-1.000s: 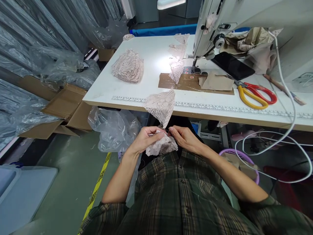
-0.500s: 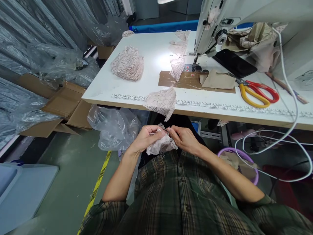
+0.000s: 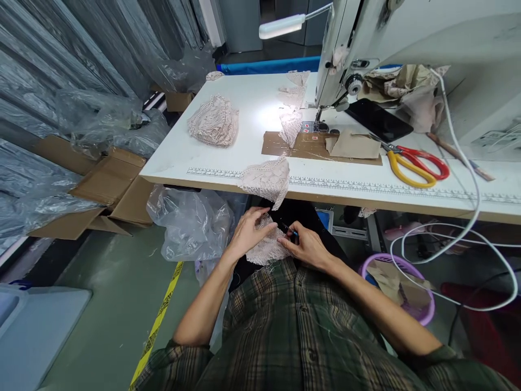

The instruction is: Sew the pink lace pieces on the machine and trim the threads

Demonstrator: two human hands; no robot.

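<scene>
In my lap, below the table edge, both hands work on a piece of pale pink lace (image 3: 266, 251). My left hand (image 3: 249, 233) pinches its upper left edge, fingers closed on the fabric. My right hand (image 3: 306, 247) is closed on a small dark, blue-tipped tool (image 3: 288, 228) whose tip points at the lace. Another lace piece (image 3: 266, 178) hangs over the front edge of the white table (image 3: 252, 114), just above my hands. Further lace pieces (image 3: 291, 111) trail toward the needle of the sewing machine (image 3: 366, 38).
A heap of lace (image 3: 214, 120) lies at the table's left. Red and yellow scissors (image 3: 413, 163), a black phone (image 3: 378, 120), brown card (image 3: 321, 145) and crumpled cloth (image 3: 402, 92) lie to the right. Plastic bags (image 3: 189, 222), cardboard (image 3: 108, 182), a purple basket (image 3: 396, 282) and white cable (image 3: 472, 228) surround my legs.
My right hand has shifted slightly right and down, and the dark tool now shows clearly in it. The strand linking the lap lace to the hanging piece is gone. The camera tilted up a little.
</scene>
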